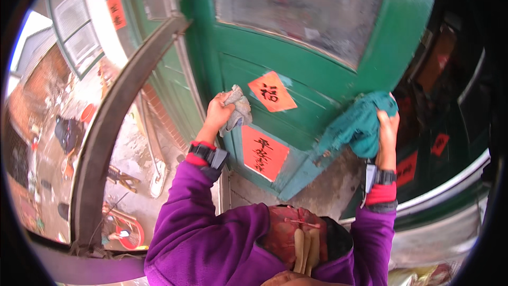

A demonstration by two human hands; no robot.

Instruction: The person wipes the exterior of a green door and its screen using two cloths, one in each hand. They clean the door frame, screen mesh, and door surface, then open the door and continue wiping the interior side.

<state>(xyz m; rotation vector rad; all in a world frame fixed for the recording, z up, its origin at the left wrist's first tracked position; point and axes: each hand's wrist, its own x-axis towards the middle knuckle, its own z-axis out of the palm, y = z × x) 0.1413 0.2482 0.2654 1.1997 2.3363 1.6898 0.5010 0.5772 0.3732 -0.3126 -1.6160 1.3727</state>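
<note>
Before me stands a green wooden door (274, 43) with a glass pane (301, 8) in its upper part. My left hand (219, 112) grips a crumpled grey cloth (239, 107) close to the door's left side. At the door's right edge, my right hand (389, 127) is closed on a bunched teal cloth (359, 123), whose far end hangs near the lower panel. Between the two hands, an orange-red paper diamond (272, 91) with black brush writing is stuck to the panel. Below it is a red paper rectangle (266, 153), also bearing writing.
A brown curved frame (119, 99) rises at my left. Past it are a mop (158, 178), a black bag (68, 133) and a red basin (131, 235) with another person's hand beside it. Dark space with red papers (406, 169) lies right of the door.
</note>
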